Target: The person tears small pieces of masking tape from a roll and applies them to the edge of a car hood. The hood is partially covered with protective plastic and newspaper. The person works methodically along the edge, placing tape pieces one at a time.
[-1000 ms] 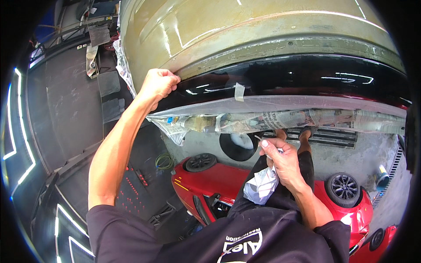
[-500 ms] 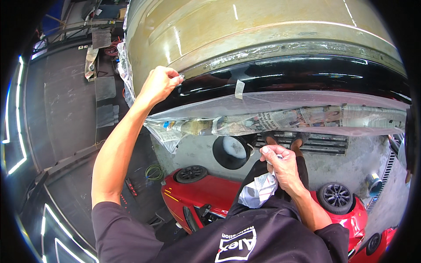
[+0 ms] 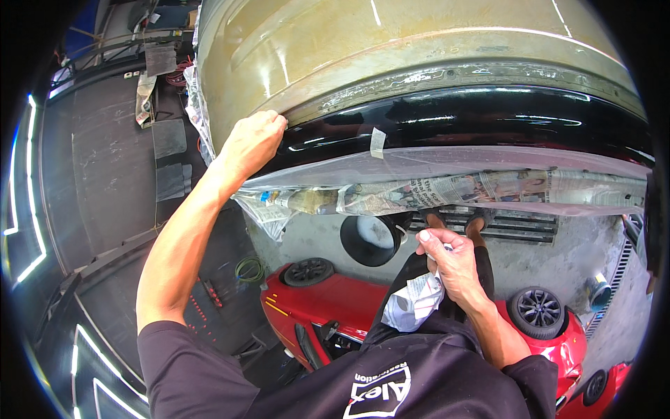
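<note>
My left hand (image 3: 255,143) is closed, its fingertips against the seam where a dull olive car panel (image 3: 419,42) meets a glossy black strip of bodywork (image 3: 460,119). Whatever it pinches is hidden behind the fingers. A small piece of pale tape (image 3: 377,142) sticks across the lower edge of the black strip. Below it hang clear plastic film (image 3: 481,159) and newspaper masking (image 3: 447,192). Lower down, in front of my body, my right hand (image 3: 455,264) grips a crumpled piece of printed paper (image 3: 413,304), thumb pressed against the fingers.
A black bucket (image 3: 349,248) with whitish contents stands on the concrete floor near my feet, beside a dark slatted grate (image 3: 520,227). Red car models or cars (image 3: 335,297) appear behind me. A coiled green hose (image 3: 249,269) lies left, and a can (image 3: 597,292) sits right.
My left hand has turned and shifted slightly down and left; the small pale bit seen at its fingertips is now hidden. My right hand still grips the paper, almost unmoved.
</note>
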Tool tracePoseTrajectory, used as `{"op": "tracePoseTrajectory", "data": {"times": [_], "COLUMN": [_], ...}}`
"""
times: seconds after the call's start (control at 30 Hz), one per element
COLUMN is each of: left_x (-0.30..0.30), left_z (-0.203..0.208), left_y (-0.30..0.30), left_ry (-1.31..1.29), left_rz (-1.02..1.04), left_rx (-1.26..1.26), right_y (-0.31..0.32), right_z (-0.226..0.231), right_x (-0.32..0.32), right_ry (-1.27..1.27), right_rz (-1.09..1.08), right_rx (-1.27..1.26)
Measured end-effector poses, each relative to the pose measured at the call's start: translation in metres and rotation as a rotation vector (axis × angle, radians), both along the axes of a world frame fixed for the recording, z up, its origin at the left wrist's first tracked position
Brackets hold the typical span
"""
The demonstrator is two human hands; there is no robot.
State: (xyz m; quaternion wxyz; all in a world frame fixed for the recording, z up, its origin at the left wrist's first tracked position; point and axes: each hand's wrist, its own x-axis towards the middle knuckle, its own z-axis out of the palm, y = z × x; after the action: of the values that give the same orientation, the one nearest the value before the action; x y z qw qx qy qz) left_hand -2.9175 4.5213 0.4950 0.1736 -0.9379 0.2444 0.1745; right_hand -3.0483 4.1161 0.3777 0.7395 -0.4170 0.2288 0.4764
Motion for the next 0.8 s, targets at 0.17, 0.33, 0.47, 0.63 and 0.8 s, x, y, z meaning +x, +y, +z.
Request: {"op": "tracePoseTrajectory", "data": {"times": [0.17, 0.33, 0.47, 0.63, 0.8], "left_x": [0.003, 0.008, 0.013, 0.012, 0.026], "left_z": [0.000, 0.001, 0.005, -0.004, -0.007], "left_y": [0.003, -0.002, -0.018, -0.008, -0.007], "left_ry": [0.053, 0.073, 0.102, 0.108, 0.237], "left_rz": [0.124, 0.318, 0.587, 0.894, 1.443], "left_rx": [-0.098, -0.193, -0.202, -0.277, -0.458], "right_y": [0.004, 0.008, 0.013, 0.018, 0.016], "right_z": [-0.001, -0.009, -0.009, -0.007, -0.009], "right_x": [0.006, 0.009, 0.015, 0.020, 0.019], "right_ry": [0.029, 0.025, 0.026, 0.055, 0.074], "right_rz": [0.011, 0.004, 0.018, 0.010, 0.000], "right_rx": [0.022, 0.056, 0.043, 0.082, 0.078]}}
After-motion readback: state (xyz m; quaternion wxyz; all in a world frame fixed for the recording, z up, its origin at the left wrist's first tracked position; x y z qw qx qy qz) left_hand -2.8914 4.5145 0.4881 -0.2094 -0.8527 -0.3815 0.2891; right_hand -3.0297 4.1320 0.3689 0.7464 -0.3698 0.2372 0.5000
